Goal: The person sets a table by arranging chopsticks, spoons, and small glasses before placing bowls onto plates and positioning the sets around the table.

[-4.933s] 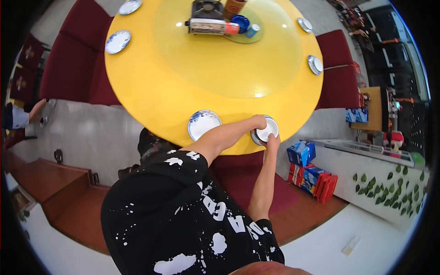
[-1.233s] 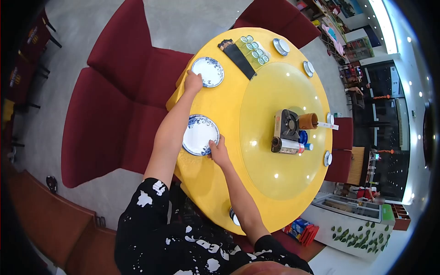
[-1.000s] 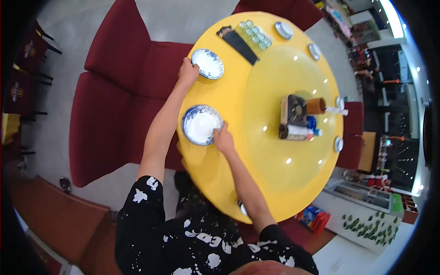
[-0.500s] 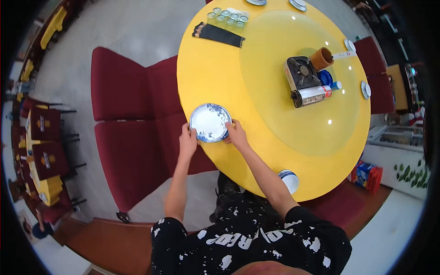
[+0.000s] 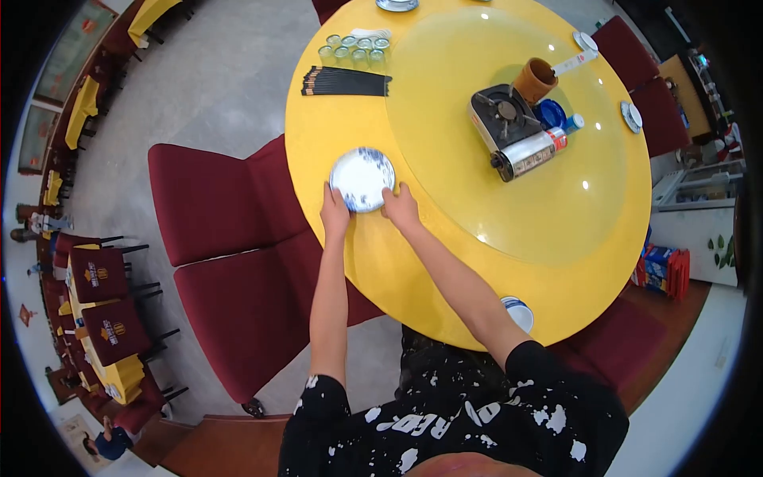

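Note:
Between my two hands is a blue-and-white patterned plate (image 5: 362,181), over the near left part of the yellow round table (image 5: 334,127). My left hand (image 5: 335,211) grips its lower left rim, and my right hand (image 5: 400,207) grips its lower right rim. Whether it is one plate or a stack, I cannot tell. Beyond it lies a row of black chopstick sleeves (image 5: 346,81), with upturned glasses (image 5: 359,57) behind. A stack of white bowls with blue edges (image 5: 518,315) sits at the table's near edge, by my right forearm.
A glass turntable (image 5: 509,215) carries a portable stove (image 5: 505,115), a gas canister (image 5: 532,155), a brown pot (image 5: 536,79) and a blue dish (image 5: 550,114). Dark red chairs (image 5: 211,203) stand at the left. Small plates with cups (image 5: 631,117) are along the far edge.
Both hands have moved the plate forward, further in over the table and nearer the chopstick sleeves. The camera view has shifted and turned, so the table and chairs appear displaced.

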Motion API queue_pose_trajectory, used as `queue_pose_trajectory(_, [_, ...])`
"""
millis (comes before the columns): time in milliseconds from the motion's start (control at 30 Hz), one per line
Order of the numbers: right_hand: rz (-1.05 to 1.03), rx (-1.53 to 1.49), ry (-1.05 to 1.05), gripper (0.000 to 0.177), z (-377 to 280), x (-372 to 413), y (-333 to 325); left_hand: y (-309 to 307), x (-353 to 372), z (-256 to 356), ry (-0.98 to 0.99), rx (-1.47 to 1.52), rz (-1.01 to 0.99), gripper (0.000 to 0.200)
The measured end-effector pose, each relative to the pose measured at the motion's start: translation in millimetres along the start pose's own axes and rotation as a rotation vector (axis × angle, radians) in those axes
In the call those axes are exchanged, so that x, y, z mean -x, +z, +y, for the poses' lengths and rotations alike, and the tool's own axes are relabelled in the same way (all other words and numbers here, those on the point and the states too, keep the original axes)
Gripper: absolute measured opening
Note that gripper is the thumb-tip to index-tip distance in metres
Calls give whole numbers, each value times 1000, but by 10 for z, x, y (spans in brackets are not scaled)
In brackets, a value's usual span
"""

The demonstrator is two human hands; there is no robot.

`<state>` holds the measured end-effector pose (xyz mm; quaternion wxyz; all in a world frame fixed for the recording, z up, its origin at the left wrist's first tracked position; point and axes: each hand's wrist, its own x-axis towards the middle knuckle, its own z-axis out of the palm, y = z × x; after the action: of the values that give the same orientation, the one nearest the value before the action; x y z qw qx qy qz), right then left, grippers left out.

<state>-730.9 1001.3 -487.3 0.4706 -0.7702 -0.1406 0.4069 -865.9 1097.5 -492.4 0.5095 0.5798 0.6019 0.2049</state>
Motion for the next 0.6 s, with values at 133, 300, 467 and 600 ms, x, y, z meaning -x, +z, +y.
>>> queue_pose_trajectory(133, [-113,-14,-80,53,-462,518,-736,278,-647,104,81,-90,-11,51])
queue_pose_trajectory(300, [188,109,-261,36,66,1590,-2244,453,-788,81,163,-32,38,45])
queue_pose_trajectory(467, [392,574,-90,52,1344,2466,-3526,500,-669,62,21,51,32,44])
queue_pose_trajectory(600, [88,-110,340,65,1855,2721,-3670,628,-478,-159,-96,320,-55,53])
